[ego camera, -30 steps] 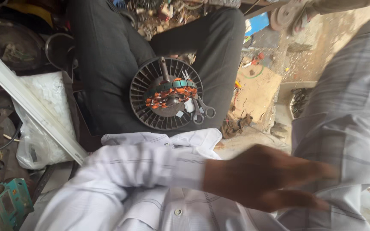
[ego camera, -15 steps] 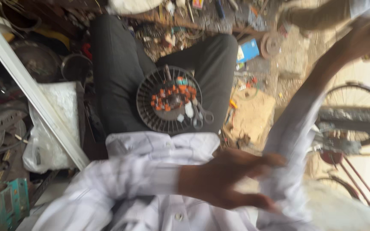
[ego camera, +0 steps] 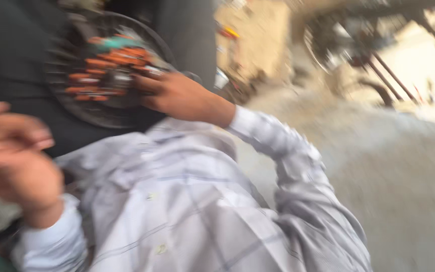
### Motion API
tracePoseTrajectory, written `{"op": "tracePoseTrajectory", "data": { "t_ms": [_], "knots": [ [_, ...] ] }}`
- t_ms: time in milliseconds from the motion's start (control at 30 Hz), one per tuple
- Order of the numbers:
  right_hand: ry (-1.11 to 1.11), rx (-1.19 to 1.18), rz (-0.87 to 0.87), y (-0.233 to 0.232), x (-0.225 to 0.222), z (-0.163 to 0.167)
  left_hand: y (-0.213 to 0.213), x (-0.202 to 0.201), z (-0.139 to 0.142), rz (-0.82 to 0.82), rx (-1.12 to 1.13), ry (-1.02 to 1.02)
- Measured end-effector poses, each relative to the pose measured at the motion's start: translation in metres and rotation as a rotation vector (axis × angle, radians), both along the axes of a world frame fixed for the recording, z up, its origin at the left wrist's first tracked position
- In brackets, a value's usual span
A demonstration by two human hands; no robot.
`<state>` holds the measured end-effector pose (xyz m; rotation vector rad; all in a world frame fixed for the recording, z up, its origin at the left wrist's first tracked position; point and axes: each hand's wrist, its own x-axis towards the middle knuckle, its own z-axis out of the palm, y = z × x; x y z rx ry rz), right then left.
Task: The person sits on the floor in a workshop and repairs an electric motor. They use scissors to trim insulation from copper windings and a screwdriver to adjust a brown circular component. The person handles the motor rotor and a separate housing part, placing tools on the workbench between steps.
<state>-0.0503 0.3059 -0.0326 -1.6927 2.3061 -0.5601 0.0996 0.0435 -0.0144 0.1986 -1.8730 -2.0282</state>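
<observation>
Head view: right hand (ego camera: 179,95) now on round motor (ego camera: 107,68).

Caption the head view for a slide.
Blurred: right hand touches a round black slotted disc with orange coils on dark-trousered lap; left hand raised.

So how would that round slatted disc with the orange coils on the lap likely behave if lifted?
The round slatted disc looks rigid, so it would probably keep its shape. The orange coils packed at its centre suggest it is heavy for its size. It lies flat on the dark trousers by the right hand, so rolling seems unlikely, though blur hides detail.
</observation>
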Motion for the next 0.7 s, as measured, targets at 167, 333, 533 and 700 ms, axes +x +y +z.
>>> {"op": "tracePoseTrajectory", "data": {
  "t_ms": [167, 333, 533, 700],
  "knots": [
    [0.034, -0.049, 0.044, 0.007, 0.014, -0.034, 0.020, 0.035, -0.011, -0.044, -0.275, -0.056],
    [0.038, -0.113, 0.060, -0.003, 0.012, -0.040, 0.069, 0.033, -0.016, -0.079, -0.328, -0.058],
    [-0.481, -0.429, -0.227, -0.006, 0.024, -0.003, 0.043, 0.016, 0.001, -0.092, -0.372, -0.051],
    [-1.433, -0.915, -0.627, -0.024, 0.064, 0.024, 0.055, -0.011, 0.000, -0.198, -0.371, -0.048]
  ]
}}
